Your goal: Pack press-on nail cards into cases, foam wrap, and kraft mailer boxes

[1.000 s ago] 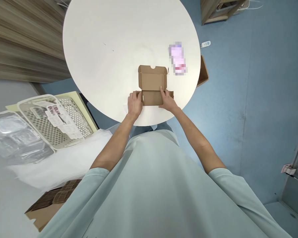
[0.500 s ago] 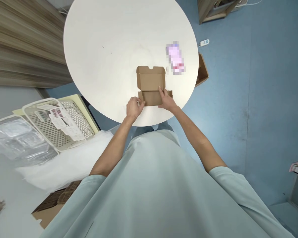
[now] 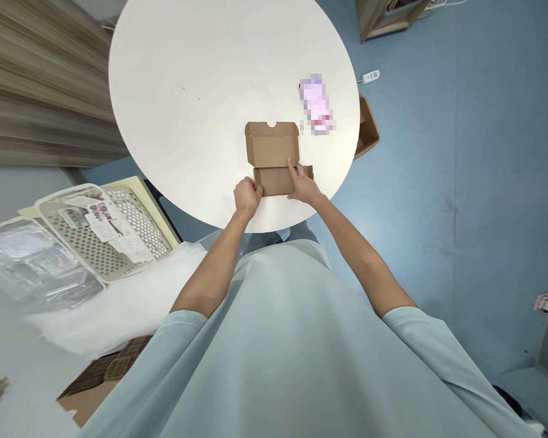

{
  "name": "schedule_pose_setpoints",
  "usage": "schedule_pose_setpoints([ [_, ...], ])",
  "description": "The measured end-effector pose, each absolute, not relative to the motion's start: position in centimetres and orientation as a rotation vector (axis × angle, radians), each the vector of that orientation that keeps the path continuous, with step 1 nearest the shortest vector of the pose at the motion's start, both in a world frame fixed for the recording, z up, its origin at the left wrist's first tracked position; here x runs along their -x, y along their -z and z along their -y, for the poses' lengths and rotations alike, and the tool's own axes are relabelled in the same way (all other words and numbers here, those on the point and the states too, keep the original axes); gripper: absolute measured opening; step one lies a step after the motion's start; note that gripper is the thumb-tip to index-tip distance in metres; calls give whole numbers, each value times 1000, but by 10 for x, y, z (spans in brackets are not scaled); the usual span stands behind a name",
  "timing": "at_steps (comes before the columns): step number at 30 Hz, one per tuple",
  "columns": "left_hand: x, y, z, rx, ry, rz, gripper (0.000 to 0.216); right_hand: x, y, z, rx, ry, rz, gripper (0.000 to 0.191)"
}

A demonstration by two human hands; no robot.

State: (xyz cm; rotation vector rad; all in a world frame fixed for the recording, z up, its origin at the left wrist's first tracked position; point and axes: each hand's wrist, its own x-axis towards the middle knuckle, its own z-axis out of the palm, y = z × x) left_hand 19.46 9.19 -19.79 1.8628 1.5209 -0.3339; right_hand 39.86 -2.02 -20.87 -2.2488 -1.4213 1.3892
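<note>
A small brown cardboard box (image 3: 271, 150) lies unfolded near the front edge of the round white table, its notched lid flap spread away from me. My left hand (image 3: 247, 196) is closed at the near left corner of the box, thumb and fingers pinching its side flap. Over the right part of the base panel rests my right hand (image 3: 304, 184), with its fingers stretched out and apart on the cardboard. A side flap sticks out to the right, just beyond that hand.
A blurred pink phone-shaped item (image 3: 317, 104) lies right of the box on the table (image 3: 178, 134). An open carton (image 3: 368, 131) stands on the floor at the right. To the left are a perforated basket (image 3: 95, 234), clear plastic packs (image 3: 41, 255) and a carton of brown cardboard (image 3: 95, 395).
My left fingers have closed in on the left side flap, which now stands more upright. My right hand keeps its place on the box. The whole view has shifted slightly.
</note>
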Motion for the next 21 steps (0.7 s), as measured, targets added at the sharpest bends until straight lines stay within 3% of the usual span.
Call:
schedule_pose_setpoints([
  [13,-196,199,-87,-1957,379,-1528,22,-395,189,29,2235,-1332,1320,134],
  [21,-191,204,-87,-1957,427,-1513,26,-419,187,78,2434,-934,948,72],
])
